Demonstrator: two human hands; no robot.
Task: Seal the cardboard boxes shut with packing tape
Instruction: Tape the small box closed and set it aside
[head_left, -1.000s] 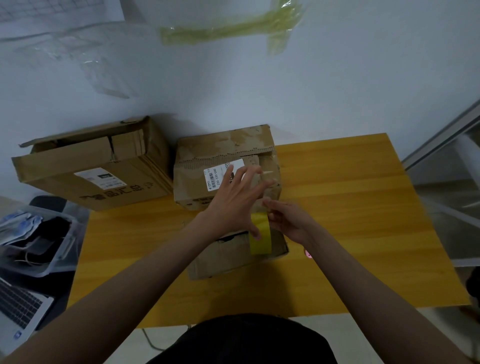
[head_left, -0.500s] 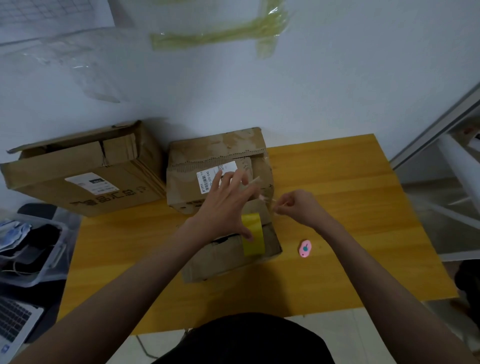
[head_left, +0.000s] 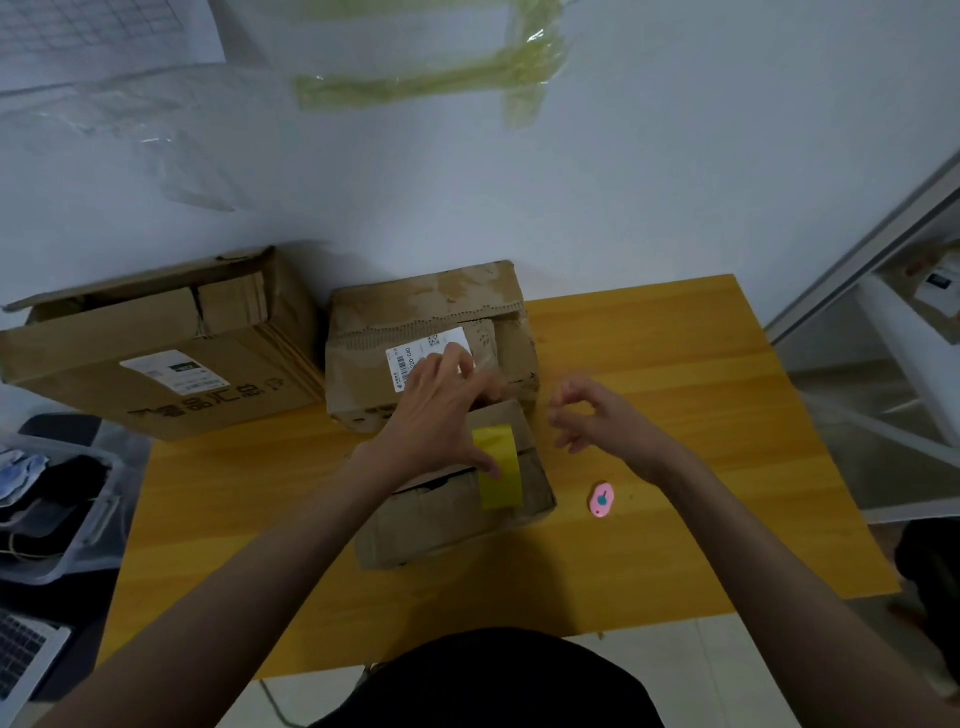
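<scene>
Left grip (head_left: 441, 410) presses flat on the small box (head_left: 457, 509) beside its yellow tape (head_left: 498, 467). Right grip (head_left: 597, 421) hovers loosely curled, holding nothing. Behind, a box (head_left: 431, 332) carries a barcode label (head_left: 421, 351).

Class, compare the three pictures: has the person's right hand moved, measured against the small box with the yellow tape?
Yes. The right hand has drawn away rightward from the yellow tape on the small box; it now hovers over the table, beside the box.

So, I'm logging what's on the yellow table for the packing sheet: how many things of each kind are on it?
Cardboard boxes: 3 (large box, labelled box, small box under the left hand)
Yellow tape strips: 1
Pink cutters: 1
Total: 5
</scene>
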